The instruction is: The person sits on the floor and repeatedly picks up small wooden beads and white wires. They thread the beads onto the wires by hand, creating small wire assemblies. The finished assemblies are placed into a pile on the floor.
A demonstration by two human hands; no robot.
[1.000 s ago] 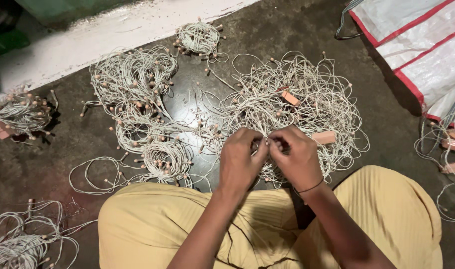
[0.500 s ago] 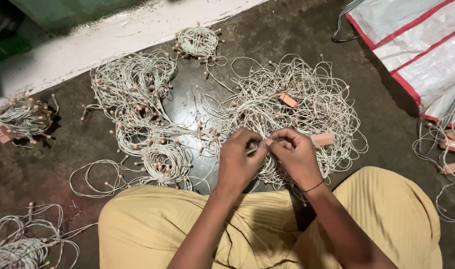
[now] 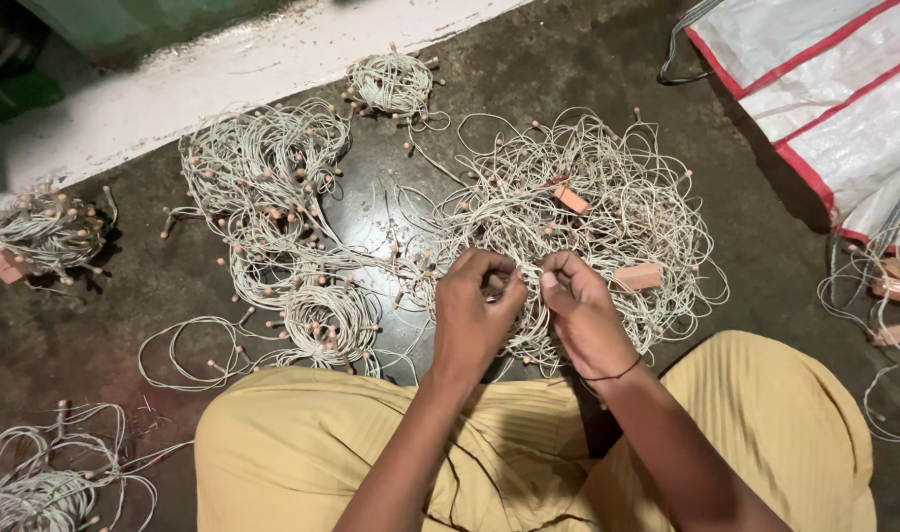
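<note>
The person is sitting on the dark floor with knees spread, wearing yellow trousers, and is looking down at a big tangled heap of pale wire studded with small tan bulbs. The heap is lying on the floor directly ahead of the knees, and both hands are working at its near edge.

The left hand is curling closed, its fingers pinching a few strands of the wire against the thumb. The right hand, with a thin dark band at the wrist, is likewise closing on strands of the same heap, its fingertips meeting just beside those of the left hand. The two hands are almost touching over the wire.

Two small pinkish rectangular blocks are sitting in the heap: one near its middle, the other just right of the right hand.

To the left of the heap, looser loops of the same wire are spreading across the floor, joining a tighter coil near the left knee. A small neat bundle is lying farther off beside a whitish raised step. Another bundle is lying at the far left, and more wire is showing at the bottom left corner. At the upper right, a white woven sack with red stripes is lying on the floor, with more wire below it.
</note>
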